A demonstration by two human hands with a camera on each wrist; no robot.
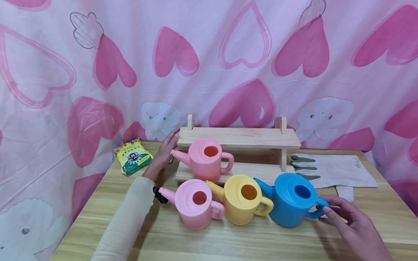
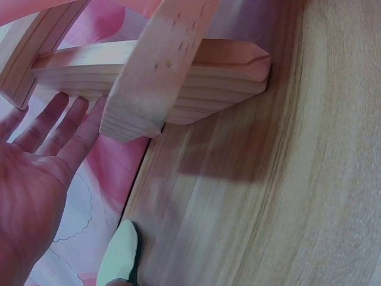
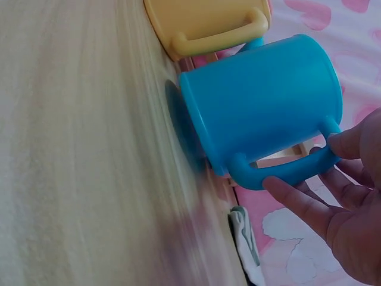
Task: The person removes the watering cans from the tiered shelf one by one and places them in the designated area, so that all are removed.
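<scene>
At the right, my right hand point(image 1: 352, 224) pinches the handle of a blue watering can point(image 1: 289, 203) between thumb and fingers. In the right wrist view the base of this can is close over the tabletop. My left hand point(image 2: 41, 179) has its fingers extended, fingertips right at the left end of a two-tier wooden rack point(image 1: 238, 137). A coral-pink watering can point(image 1: 205, 165) rests on the rack's lower shelf, its spout pointing left. In front of the rack, a light-pink watering can point(image 1: 192, 210) and a yellow watering can point(image 1: 240, 204) stand side by side, left of the blue one.
A yellow and green packet point(image 1: 132, 156) lies at the back left of the wooden table point(image 1: 228, 246). Pale gloves point(image 1: 339, 170) with grey-green fingertips lie at the right. Behind everything hangs a pink heart-patterned curtain point(image 1: 209, 90). A pale green rounded piece point(image 2: 119, 253) shows near my left hand.
</scene>
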